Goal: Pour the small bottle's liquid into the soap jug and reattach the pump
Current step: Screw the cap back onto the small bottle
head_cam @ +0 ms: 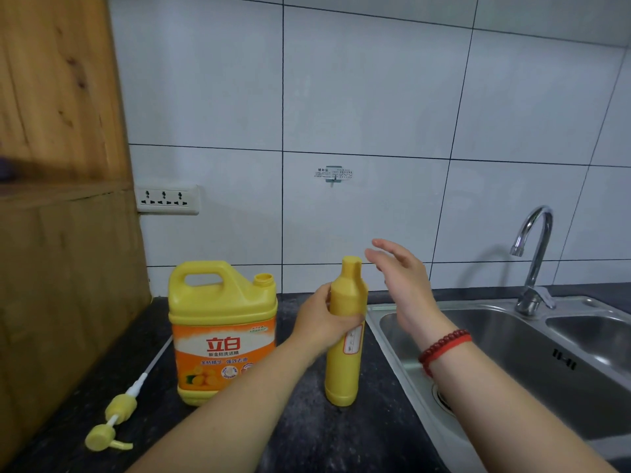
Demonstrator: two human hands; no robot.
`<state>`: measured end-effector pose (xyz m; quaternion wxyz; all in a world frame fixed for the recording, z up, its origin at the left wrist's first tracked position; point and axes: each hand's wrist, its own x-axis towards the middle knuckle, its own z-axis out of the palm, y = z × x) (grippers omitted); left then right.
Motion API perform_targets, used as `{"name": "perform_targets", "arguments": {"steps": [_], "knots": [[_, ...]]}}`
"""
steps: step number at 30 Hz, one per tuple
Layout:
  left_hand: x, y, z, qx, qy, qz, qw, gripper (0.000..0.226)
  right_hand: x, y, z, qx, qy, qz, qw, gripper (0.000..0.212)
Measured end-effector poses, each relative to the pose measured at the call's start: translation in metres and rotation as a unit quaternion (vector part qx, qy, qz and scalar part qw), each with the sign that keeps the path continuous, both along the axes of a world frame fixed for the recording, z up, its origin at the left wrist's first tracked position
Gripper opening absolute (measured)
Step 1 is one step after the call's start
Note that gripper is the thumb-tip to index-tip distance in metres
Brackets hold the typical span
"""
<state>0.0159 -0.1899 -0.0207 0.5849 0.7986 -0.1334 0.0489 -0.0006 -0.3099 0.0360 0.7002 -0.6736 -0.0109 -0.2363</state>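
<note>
A tall yellow small bottle (345, 367) stands upright on the dark counter (307, 438), its yellow cap on. My left hand (319, 324) grips it around the upper body. My right hand (404, 281) hovers just right of the bottle's cap, fingers spread, holding nothing. The big yellow soap jug (222, 332) with an orange label stands to the left, its neck open at the top right. The yellow pump (114, 416) with its long white tube lies flat on the counter at the front left.
A steel double sink (512, 353) with a chrome tap (534, 261) fills the right side. A wooden cabinet (58, 165) walls off the left. A power strip (168, 199) and a small hook (334, 174) hang on the tiled wall.
</note>
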Motion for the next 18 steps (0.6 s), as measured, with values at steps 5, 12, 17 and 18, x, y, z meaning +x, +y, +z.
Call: {"name": "perform_targets", "arguments": {"steps": [5,12,17,18], "knots": [[-0.006,-0.001,0.003,-0.011,-0.018,-0.011,1.0,0.044,-0.011,-0.016,-0.016,0.028,0.009,-0.013,0.999,0.014],[-0.015,0.005,0.011,0.026,-0.016,0.014,0.999,0.088,-0.025,-0.022,-0.029,0.052,0.018,-0.03,0.998,0.014],[-0.025,0.018,0.017,0.04,-0.027,0.027,0.999,0.092,-0.04,-0.019,-0.026,0.06,0.011,-0.043,0.997,0.015],[-0.028,0.022,0.019,0.042,-0.034,0.029,0.998,0.091,-0.044,-0.018,-0.025,0.064,0.006,-0.047,0.997,0.015]]}}
